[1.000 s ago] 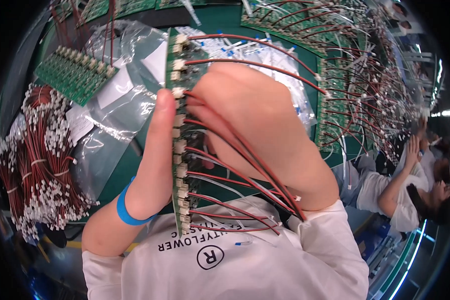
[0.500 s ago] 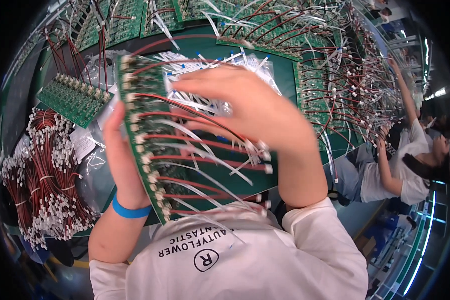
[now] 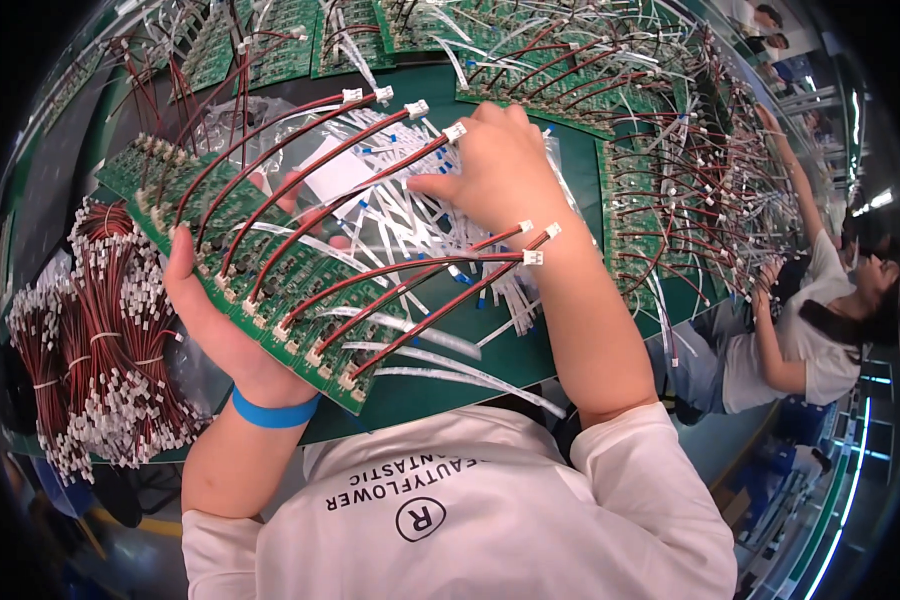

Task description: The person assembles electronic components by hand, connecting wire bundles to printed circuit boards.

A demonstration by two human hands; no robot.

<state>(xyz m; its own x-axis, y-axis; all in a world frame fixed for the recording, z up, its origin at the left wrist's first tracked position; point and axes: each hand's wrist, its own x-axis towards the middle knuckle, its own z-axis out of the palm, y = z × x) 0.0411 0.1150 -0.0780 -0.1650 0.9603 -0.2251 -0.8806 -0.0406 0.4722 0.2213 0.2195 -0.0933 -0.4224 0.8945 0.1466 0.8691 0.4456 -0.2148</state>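
Observation:
My left hand grips a long green circuit board panel from below, tilted over the green table. Several red-and-black wires with white plugs fan out from the panel toward the right. My right hand is beyond the panel, fingers curled on a pile of flat white ribbon cables with blue ends that lies on a clear plastic bag. It appears to pinch one of them. A blue band circles my left wrist.
Bundles of red wires with white plugs lie at the left. More wired green boards cover the table's back and right. Another person in a white shirt reaches onto the table at the right.
The panel has come down from upright in front of me to a low tilt at the left. My right hand left it and reached out to the ribbon cable pile.

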